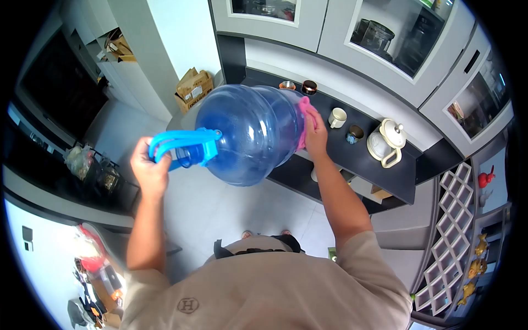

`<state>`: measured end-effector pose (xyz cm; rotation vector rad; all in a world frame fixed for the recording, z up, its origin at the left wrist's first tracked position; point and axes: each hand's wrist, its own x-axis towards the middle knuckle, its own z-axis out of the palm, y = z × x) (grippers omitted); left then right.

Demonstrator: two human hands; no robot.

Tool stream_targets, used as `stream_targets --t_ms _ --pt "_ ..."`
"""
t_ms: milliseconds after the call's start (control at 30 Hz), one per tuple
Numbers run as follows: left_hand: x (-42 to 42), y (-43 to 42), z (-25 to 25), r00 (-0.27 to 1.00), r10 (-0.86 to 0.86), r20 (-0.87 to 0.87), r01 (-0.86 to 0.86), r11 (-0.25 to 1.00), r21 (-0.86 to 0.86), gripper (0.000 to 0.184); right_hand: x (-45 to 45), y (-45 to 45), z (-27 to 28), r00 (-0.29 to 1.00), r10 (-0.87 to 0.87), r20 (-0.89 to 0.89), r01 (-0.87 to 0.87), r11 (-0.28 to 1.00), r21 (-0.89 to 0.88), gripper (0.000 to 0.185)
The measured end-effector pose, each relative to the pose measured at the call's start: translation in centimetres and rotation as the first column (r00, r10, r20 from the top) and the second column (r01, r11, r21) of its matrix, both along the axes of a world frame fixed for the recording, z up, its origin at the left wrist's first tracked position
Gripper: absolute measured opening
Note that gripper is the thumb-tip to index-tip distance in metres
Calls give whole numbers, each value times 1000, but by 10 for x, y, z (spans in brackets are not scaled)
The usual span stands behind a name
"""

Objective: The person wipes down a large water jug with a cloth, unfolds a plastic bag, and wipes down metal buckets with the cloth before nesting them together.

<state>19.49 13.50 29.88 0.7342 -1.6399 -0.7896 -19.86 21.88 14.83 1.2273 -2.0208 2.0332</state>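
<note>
A large clear blue water jug (247,132) is held up sideways in front of me, its neck to the left and its base to the right. My left hand (150,168) is wrapped around the light blue carrying handle (184,144) at the neck. At the other end, my right hand (314,132) presses a pink cloth (303,122) against the jug's base. No water level can be made out inside.
Behind the jug runs a dark counter (385,173) with a white kettle (386,142), a white mug (337,117) and a small dark cup (355,133). Cardboard boxes (193,89) stand beyond at left. Grey cabinets (330,33) hang above; a lattice rack (445,236) stands right.
</note>
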Motion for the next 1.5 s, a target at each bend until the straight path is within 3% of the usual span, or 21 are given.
stream_targets --t_ms 33,133,200,267,300,333,367,400,600,700,733,767,800,833,933,1033,1067,1167,1267,1333,1500 --pt "5 -3 0 1000 -22 -11 23 999 39 13 -17 3 -15 996 -84 -25 85 995 42 24" --pt "3 2 2 1000 -6 16 6 1000 3 14 -43 9 -3 968 -131 215 120 991 65 27" --pt "-2 5 -6 1000 -16 -11 17 999 29 14 -46 9 17 943 -5 332 17 999 -33 27" --pt "-14 8 -9 999 4 -49 -1 997 76 15 -48 -10 24 975 133 179 -92 971 -222 26" --pt "-21 11 -12 997 20 -70 -12 994 105 15 -39 -18 28 995 99 19 -96 988 -118 24" --pt "-34 16 -15 997 70 -26 -67 994 84 15 -5 -8 67 976 216 -24 -217 975 -52 23" --pt "-44 20 -16 998 54 -25 -52 994 93 14 21 -2 84 940 336 66 -333 941 -53 20" --pt "-53 23 -18 998 68 -12 -67 994 82 13 42 4 100 905 345 -248 -378 921 -96 16" --pt "-66 39 0 993 115 -16 -113 988 104 11 68 56 131 863 249 -440 -379 895 -237 19" --pt "-69 46 2 998 40 41 -41 999 30 13 35 55 142 733 313 -605 -459 883 -99 25" --pt "-71 52 1 994 24 105 -18 998 -57 14 27 46 142 835 467 -291 -511 854 -99 25" --pt "-76 57 2 985 9 171 16 989 -144 15 15 42 151 888 455 -64 -457 889 -29 21" --pt "-83 68 16 961 41 274 55 941 -333 17 -3 24 144 860 506 71 -506 862 -21 20" --pt "-85 68 18 964 46 262 57 925 -375 19 -11 16 141 813 545 206 -553 833 -19 19" --pt "-83 55 25 972 70 223 29 911 -411 18 -2 14 152 757 531 -380 -548 833 75 20" --pt "-85 49 26 968 73 239 61 858 -510 17 12 22 185 665 723 -187 -707 690 153 21" --pt "-86 47 32 958 100 267 73 821 -567 13 11 22 189 599 801 -12 -785 589 193 25" --pt "-79 27 34 985 134 107 -72 891 -448 9 0 13 163 566 800 198 -824 557 102 27" --pt "-56 5 41 980 194 -42 -196 914 -356 12 -32 16 83 629 760 162 -748 536 390 29" --pt "-40 -12 36 966 237 -100 -257 920 -298 22 -39 24 18 573 592 567 -818 373 438 28" --pt "-52 -38 23 901 433 -35 -414 831 -371 32 -27 37 -18 551 450 703 -809 492 320 24"
